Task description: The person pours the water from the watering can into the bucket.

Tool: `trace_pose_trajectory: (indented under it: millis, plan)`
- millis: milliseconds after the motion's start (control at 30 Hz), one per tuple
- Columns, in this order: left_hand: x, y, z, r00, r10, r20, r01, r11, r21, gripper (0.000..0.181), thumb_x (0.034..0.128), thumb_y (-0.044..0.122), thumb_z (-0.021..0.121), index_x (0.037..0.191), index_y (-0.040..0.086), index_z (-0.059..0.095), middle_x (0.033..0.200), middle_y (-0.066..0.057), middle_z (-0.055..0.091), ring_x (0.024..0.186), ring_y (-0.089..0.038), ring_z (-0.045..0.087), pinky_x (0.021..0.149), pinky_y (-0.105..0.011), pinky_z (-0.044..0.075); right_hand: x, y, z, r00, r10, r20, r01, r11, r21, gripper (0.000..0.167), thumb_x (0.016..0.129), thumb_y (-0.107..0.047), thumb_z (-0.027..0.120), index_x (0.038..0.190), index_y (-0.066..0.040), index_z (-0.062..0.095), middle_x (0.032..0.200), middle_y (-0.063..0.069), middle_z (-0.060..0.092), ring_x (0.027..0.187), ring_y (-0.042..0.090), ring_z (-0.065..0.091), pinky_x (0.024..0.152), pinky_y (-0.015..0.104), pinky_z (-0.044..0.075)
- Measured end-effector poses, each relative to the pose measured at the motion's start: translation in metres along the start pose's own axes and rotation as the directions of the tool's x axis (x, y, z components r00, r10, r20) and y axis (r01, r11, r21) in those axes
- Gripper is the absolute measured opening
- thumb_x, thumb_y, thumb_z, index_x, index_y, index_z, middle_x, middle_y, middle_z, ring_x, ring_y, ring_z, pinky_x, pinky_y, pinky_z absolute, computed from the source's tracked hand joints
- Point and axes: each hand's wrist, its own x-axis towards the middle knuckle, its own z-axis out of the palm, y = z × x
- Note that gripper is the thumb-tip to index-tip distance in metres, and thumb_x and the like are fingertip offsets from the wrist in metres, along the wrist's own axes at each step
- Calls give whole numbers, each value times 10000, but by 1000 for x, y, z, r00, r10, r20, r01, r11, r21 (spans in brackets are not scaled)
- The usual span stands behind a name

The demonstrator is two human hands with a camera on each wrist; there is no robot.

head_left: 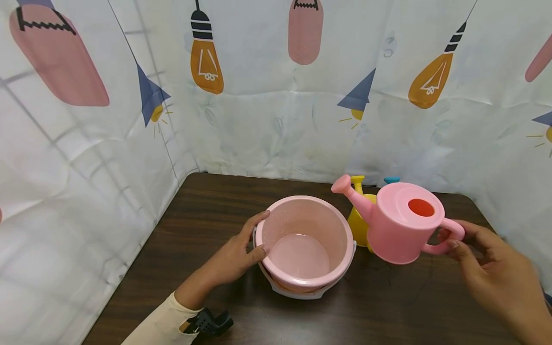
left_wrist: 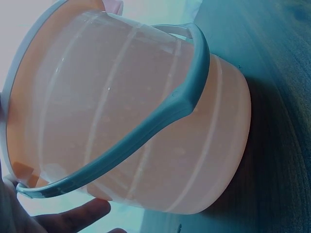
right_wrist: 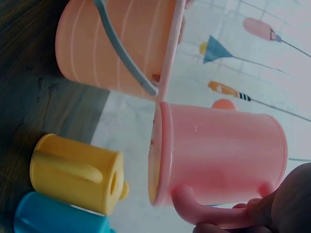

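Note:
A pink bucket (head_left: 307, 273) stands upright on the table, its pale handle (left_wrist: 146, 138) hanging down along the side. My left hand (head_left: 236, 254) holds the bucket's left rim, thumb and index finger laid over the edge. Droplets dot the inner wall, and the bottom has a small glint. To the right of the bucket, my right hand (head_left: 496, 268) grips the handle of a pink toy watering can (head_left: 398, 230). The can is raised above the table, its spout pointing left toward the bucket. An orange-red hole shows in its top.
Behind the pink can stand a yellow watering can (right_wrist: 73, 170) and a blue watering can (right_wrist: 58, 216), mostly hidden in the head view. The dark wooden table (head_left: 211, 211) backs onto a white patterned curtain (head_left: 258, 139). A black strap (head_left: 211, 322) is around the left wrist.

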Motion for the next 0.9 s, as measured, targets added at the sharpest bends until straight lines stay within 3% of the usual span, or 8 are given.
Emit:
trace_pose_trajectory:
  millis: [233,533,733,900]
  plan:
    - [0,0,0,1000,-24,1,24,1000,11,727,995,455,571,1607,404,181,1517,-173,445,1264,-293,538,996,-575,418,1,-4,3,999,-44,28,44,999,20,378,932,-85,757,1292,-178,689,965,-249,720,928,-215,535,668,106,396]
    - [0,2,0,999,-38,-1,38,999,19,737,987,476,582,1605,417,185,1520,-182,448,1267,-310,542,990,-590,423,1,-7,4,998,-49,40,49,999,5,357,938,-72,747,1282,-152,694,1054,-415,586,793,-200,550,553,151,395]
    - [0,2,0,999,-43,-6,43,999,26,737,982,481,582,1603,423,189,1517,-178,456,1265,-306,546,983,-580,430,3,-9,3,996,-73,51,72,997,21,359,933,-59,749,1281,-127,694,1019,-376,618,774,-178,565,550,149,394]
    - [0,1,0,999,-35,-15,36,999,31,734,981,477,585,1601,425,196,1507,-174,469,1261,-300,548,983,-573,429,4,-10,3,993,-100,62,97,994,41,362,935,-67,749,1287,-132,695,974,-256,693,804,-178,578,569,140,408]
